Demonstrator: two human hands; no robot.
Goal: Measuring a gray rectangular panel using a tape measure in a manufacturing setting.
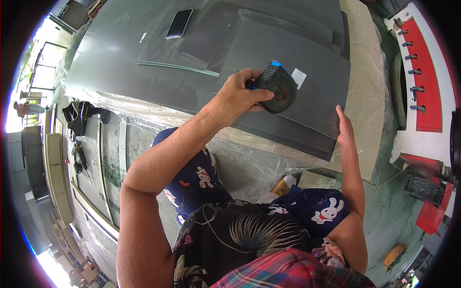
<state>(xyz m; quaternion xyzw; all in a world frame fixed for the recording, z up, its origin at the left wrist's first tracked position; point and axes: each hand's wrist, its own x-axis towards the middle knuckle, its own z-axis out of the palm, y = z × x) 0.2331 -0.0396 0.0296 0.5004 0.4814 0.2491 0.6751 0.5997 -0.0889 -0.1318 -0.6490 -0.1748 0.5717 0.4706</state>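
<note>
My left hand (238, 93) grips a black tape measure (276, 88) with a blue button, held over the top dark grey sheet (307, 96) of a stack. My right hand (344, 126) rests flat against the right near edge of that same sheet, fingers pointing up. The sheet lies slightly askew on several larger dark sheets (120, 62) beneath it. A small white label (298, 77) sits on the top sheet just right of the tape measure.
A dark phone (179, 23) lies on the far sheets. Clear plastic wrap (249, 153) covers the pallet edge below the stack. A red and white machine (422, 77) with bolts stands at right. Metal strips (103, 168) lie on the floor at left.
</note>
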